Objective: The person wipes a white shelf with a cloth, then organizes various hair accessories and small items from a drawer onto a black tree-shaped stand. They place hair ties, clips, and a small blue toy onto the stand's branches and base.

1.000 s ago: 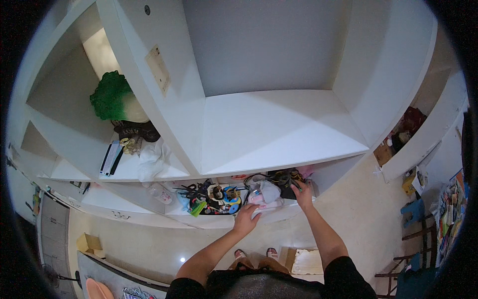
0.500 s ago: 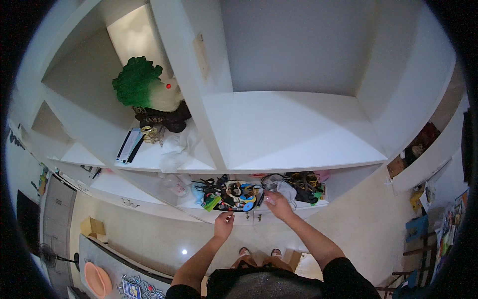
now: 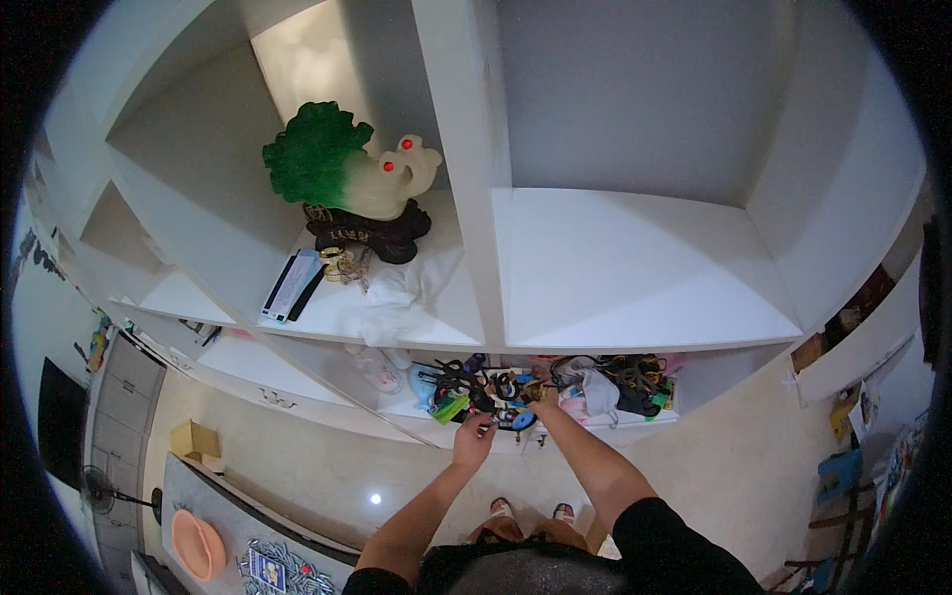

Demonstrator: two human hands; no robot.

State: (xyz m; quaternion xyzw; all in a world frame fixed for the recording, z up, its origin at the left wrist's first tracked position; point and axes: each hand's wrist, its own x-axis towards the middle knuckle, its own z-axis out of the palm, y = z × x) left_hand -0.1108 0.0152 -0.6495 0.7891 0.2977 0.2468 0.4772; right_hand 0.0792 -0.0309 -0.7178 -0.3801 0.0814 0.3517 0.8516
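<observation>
On the low shelf lies a black tray [image 3: 504, 426] crowded with small odds and ends, among them black cables [image 3: 459, 380], a lime-green packet [image 3: 451, 410] and a blue round piece [image 3: 523, 420]. My left hand [image 3: 474, 438] is at the tray's front edge, its fingers curled together; what they hold, if anything, is too small to make out. My right hand [image 3: 541, 405] reaches into the right part of the pile, its fingertips lost among the things there. Just right of it lie a grey-white cloth [image 3: 598, 392] and a tangle of dark cords [image 3: 635, 375].
Above is a wide white shelf [image 3: 635, 268]. To its left stand a green-and-white cabbage ornament [image 3: 322, 164], a plastic bag [image 3: 397, 293] and flat boxes [image 3: 293, 285]. At lower left, a table [image 3: 198, 481] carries an orange basin [image 3: 198, 545] and scattered metal pieces [image 3: 297, 570].
The view has shifted, so the cabinet sits further right. My right hand has moved deeper into the tray's contents. My left hand stays by the front edge.
</observation>
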